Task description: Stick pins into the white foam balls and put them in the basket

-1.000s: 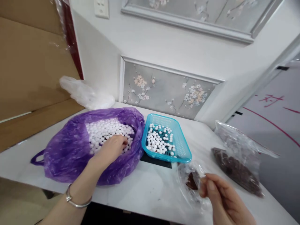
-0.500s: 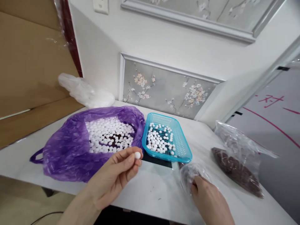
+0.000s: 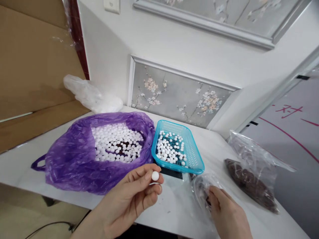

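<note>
My left hand [image 3: 136, 196] pinches a small white ball [image 3: 155, 176] between thumb and fingertips, in front of the blue basket. Many similar white balls [image 3: 109, 136] fill the open purple plastic bag [image 3: 72, 162] to its left. The blue plastic basket [image 3: 195, 152] holds several more of them. My right hand [image 3: 228, 209] is closed, thumb against forefinger, at the mouth of a small clear plastic bag [image 3: 200, 187] with something dark inside. What those fingers hold, if anything, is hidden.
A clear zip bag [image 3: 251, 182] of dark brown contents lies at the right, by a whiteboard [image 3: 294, 129]. A bundled white plastic bag [image 3: 97, 98] sits at the back left, beside a cardboard box [image 3: 37, 59]. A dark flat object [image 3: 171, 173] lies under the basket.
My left hand has moved slightly right and nearer with the white ball. My right hand has shifted a little right and back at the small clear bag.
</note>
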Demonstrator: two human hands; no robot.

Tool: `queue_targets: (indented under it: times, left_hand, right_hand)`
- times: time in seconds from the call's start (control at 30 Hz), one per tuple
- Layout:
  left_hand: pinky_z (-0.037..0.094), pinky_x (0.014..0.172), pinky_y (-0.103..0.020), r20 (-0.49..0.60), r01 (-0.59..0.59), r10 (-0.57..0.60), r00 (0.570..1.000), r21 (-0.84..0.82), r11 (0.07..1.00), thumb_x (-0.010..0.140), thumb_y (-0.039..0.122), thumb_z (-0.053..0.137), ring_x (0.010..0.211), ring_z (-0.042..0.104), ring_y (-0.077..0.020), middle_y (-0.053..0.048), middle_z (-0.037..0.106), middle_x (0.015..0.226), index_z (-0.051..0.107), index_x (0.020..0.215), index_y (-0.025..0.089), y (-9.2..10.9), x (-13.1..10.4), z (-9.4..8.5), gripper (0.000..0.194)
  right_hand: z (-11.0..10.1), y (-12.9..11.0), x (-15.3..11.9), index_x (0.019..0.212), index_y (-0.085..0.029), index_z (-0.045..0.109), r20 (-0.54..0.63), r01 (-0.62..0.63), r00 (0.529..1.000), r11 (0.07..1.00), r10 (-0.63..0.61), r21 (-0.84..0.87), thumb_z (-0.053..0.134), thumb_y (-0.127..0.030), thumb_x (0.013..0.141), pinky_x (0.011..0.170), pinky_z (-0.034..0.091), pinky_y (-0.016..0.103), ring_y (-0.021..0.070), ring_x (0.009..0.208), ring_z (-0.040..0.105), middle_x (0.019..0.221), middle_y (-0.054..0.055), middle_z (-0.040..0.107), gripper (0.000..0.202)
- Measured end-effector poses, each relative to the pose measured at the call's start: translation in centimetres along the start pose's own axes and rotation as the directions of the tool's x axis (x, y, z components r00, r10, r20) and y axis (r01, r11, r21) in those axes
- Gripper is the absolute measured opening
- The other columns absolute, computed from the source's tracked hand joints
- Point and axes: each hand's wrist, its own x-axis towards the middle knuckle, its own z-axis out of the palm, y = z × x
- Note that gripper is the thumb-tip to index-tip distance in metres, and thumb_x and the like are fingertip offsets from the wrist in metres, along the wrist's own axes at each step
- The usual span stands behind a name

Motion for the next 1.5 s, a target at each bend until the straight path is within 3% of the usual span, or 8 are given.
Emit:
queue_targets:
  times: [0.33,0.6,0.77,1.03,1.23,1.3,1.43,1.5]
  left_hand:
    - [0.057,0.072,-0.018,0.002,-0.191,0.194,0.981,0.185,0.964,0.060,0.012,0.092,0.073,0.071,-0.0106,0.002,0.073,0.084,0.081,0.085,0.024,-0.5,0.0,0.3,0.030]
    - [0.047,0.068,-0.016,0.031,-0.319,0.346,0.938,0.467,0.825,0.069,0.019,0.086,0.073,0.057,-0.0093,0.001,0.067,0.077,0.080,0.081,0.022,-1.1,0.7,-0.3,0.015]
    - [0.048,0.064,-0.019,-0.018,-0.202,0.236,0.972,0.459,0.865,0.074,0.031,0.083,0.064,0.056,-0.0100,0.000,0.064,0.066,0.078,0.078,0.019,-2.1,2.0,-1.3,0.015]
    - [0.054,0.074,-0.017,-0.071,-0.074,0.110,0.991,0.389,0.918,0.068,0.026,0.088,0.072,0.065,-0.0100,0.000,0.070,0.078,0.079,0.081,0.018,-3.0,3.2,-1.7,0.017]
    - [0.055,0.075,-0.016,-0.046,-0.031,0.050,0.998,0.346,0.938,0.073,0.026,0.085,0.074,0.068,-0.0086,0.001,0.071,0.078,0.078,0.081,0.018,-3.1,2.8,-1.3,0.013]
    - [0.055,0.074,-0.016,-0.046,-0.020,0.037,0.998,0.328,0.944,0.071,0.028,0.086,0.073,0.068,-0.0088,0.000,0.071,0.076,0.079,0.080,0.017,-3.3,2.7,-1.2,0.016]
    - [0.055,0.073,-0.016,-0.020,-0.008,0.015,1.000,0.279,0.960,0.068,0.030,0.088,0.074,0.069,-0.0094,0.000,0.073,0.078,0.080,0.080,0.018,-3.6,2.4,-0.8,0.019]
    - [0.055,0.072,-0.016,0.008,-0.006,0.004,1.000,0.268,0.963,0.067,0.028,0.089,0.073,0.069,-0.0092,0.000,0.073,0.077,0.080,0.078,0.018,-3.7,2.3,-0.7,0.017]
  right_hand:
    - [-0.9,-0.3,-0.5,0.092,-0.025,0.074,-0.063,-0.014,0.998,0.995,0.020,0.095,0.045,-0.037,0.088,0.070,0.055,0.037,0.0251,0.069,0.070,0.098,0.006,0.078,0.032]
    - [-1.0,1.5,0.1,0.084,-0.028,0.079,-0.048,0.024,0.999,0.995,-0.019,0.097,0.054,-0.043,0.083,0.064,0.060,0.033,0.0258,0.080,0.075,0.099,0.005,0.078,0.029]
    - [-2.1,0.1,0.1,0.080,-0.025,0.080,-0.041,-0.041,0.998,0.961,0.055,0.274,0.058,-0.042,0.082,0.070,0.059,0.034,0.0261,0.078,0.074,0.096,0.008,0.078,0.028]
    - [-2.8,-0.3,-0.1,0.091,-0.023,0.079,0.054,-0.196,0.980,0.893,0.191,0.406,0.063,-0.044,0.084,0.067,0.060,0.031,0.0250,0.071,0.075,0.079,0.005,0.080,0.028]
    - [-2.4,0.3,-0.1,0.087,-0.023,0.079,0.043,-0.181,0.982,0.859,0.183,0.479,0.062,-0.046,0.083,0.076,0.059,0.034,0.0252,0.081,0.074,0.101,0.008,0.078,0.029]
    - [-2.8,0.0,-0.1,0.086,-0.024,0.079,0.045,-0.195,0.979,0.849,0.199,0.491,0.064,-0.047,0.080,0.073,0.058,0.033,0.0247,0.078,0.073,0.093,0.007,0.078,0.028]
    - [-4.2,-3.0,-1.1,0.085,-0.022,0.078,0.055,-0.248,0.958,0.722,0.280,0.646,0.072,-0.043,0.076,0.067,0.057,0.030,0.0224,0.069,0.070,0.075,0.004,0.075,0.023]
    - [-4.9,-5.8,-2.0,0.082,-0.024,0.076,0.092,-0.209,0.971,0.591,0.222,0.779,0.076,-0.036,0.072,0.064,0.056,0.026,0.0186,0.065,0.066,0.070,0.001,0.072,0.016]
